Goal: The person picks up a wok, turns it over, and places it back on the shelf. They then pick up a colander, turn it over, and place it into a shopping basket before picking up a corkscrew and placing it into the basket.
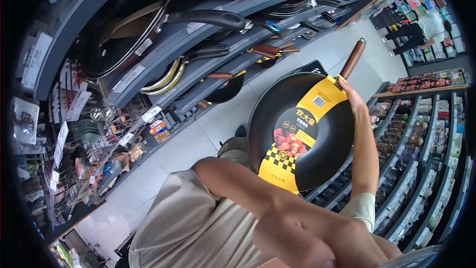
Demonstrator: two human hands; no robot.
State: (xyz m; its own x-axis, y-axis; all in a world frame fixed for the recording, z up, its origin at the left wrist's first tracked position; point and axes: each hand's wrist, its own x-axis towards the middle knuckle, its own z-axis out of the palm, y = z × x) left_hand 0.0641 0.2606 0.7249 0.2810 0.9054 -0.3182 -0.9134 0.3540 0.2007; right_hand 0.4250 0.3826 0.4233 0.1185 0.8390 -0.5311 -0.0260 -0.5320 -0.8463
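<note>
A large black wok (329, 141) is tilted so that its inside faces me. Across it runs a yellow cardboard sleeve (320, 100) with food pictures, a barcode and a checkered pattern. My right hand (350, 95) is closed around the wok where the brown wooden handle (353, 59) meets the rim, and the handle points up and away. My left forearm crosses the bottom of the view, below the wok. Very near the camera is my left hand (302, 240), large and bent; its fingertips are too unclear to tell whether they hold anything.
Shelves (198, 34) at the left carry pans, lids and hanging utensils with price tags. At the right, racks (411, 168) hold rows of small packaged goods. A person (414, 33) in a light top and dark trousers is at the upper right. Pale floor tiles (173, 156) show between.
</note>
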